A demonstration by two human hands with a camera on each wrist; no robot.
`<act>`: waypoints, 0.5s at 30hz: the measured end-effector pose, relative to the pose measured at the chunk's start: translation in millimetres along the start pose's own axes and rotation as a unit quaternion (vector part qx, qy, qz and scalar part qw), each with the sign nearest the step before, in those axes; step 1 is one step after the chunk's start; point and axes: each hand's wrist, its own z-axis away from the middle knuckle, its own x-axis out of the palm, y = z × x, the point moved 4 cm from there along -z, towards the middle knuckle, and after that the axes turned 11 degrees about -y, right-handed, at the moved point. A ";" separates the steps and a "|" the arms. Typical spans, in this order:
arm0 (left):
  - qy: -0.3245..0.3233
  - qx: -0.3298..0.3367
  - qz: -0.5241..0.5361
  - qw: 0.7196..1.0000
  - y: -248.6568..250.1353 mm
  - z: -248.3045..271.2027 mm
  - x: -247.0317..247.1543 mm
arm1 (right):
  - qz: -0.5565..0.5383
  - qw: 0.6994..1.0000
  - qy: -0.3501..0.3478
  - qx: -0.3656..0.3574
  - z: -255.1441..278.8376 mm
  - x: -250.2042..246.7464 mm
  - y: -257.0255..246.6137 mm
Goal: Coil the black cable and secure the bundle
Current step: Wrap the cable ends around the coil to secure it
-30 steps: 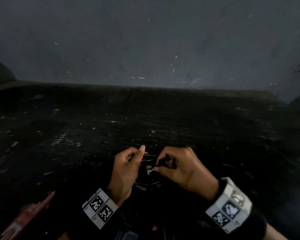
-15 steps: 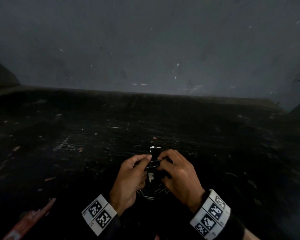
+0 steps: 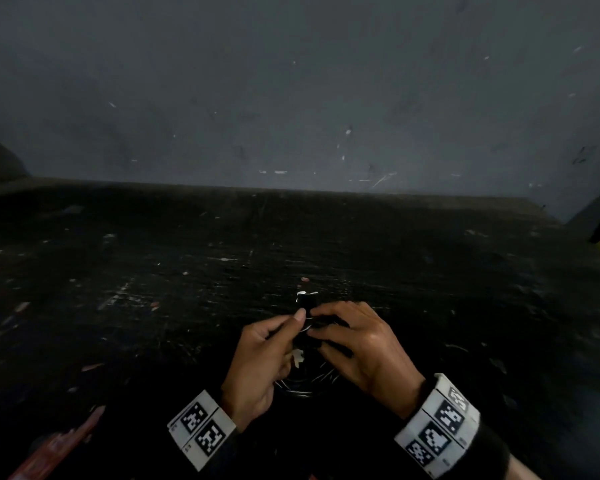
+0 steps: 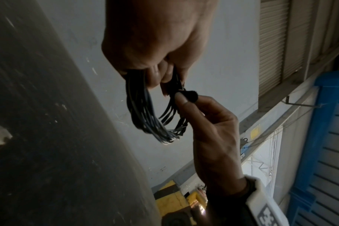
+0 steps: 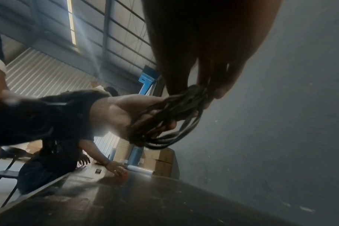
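The black cable (image 3: 305, 386) is wound into a small coil of several loops, held above the dark table between both hands. My left hand (image 3: 297, 323) grips one side of the coil (image 4: 143, 113), fingers curled round the strands. My right hand (image 3: 321, 327) meets it from the right. Its thumb and forefinger pinch a short black strap (image 4: 191, 95) against the coil's other side. The strap's end (image 3: 307, 299) sticks up above the fingertips. In the right wrist view the loops (image 5: 176, 116) hang between both hands.
The dark scratched table (image 3: 187, 271) runs back to a grey wall (image 3: 291, 98). A red flat object (image 3: 59, 445) lies at the near left edge. Another person (image 5: 54, 152) leans on the table's far left end, near cardboard boxes (image 5: 161, 160).
Both hands have moved away from my body and closed together over the coil. The strap end now stands up above the fingertips.
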 end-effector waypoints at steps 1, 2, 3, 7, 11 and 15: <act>0.000 -0.001 -0.008 1.000 -0.2 0.6 0.4 | -0.019 1.000 0.001 0.000 0.9 -0.8 1.7; 0.000 -0.001 -0.015 1.000 -0.7 1.1 1.1 | -0.049 0.999 0.002 0.005 1.6 -1.4 4.0; 0.001 0.000 -0.022 1.000 -0.9 2.0 1.8 | -0.092 0.996 0.004 0.012 2.2 -1.6 6.2; -0.001 0.026 -0.042 0.999 0.7 5.1 6.3 | -0.263 0.962 0.040 0.068 1.3 -1.7 14.1; -0.020 0.069 -0.065 0.995 9.4 7.6 10.9 | -0.366 0.914 0.084 0.151 0.4 -1.3 19.9; -0.053 0.086 -0.106 0.989 14.0 8.3 9.5 | -0.421 0.889 0.092 0.156 1.1 -2.8 15.1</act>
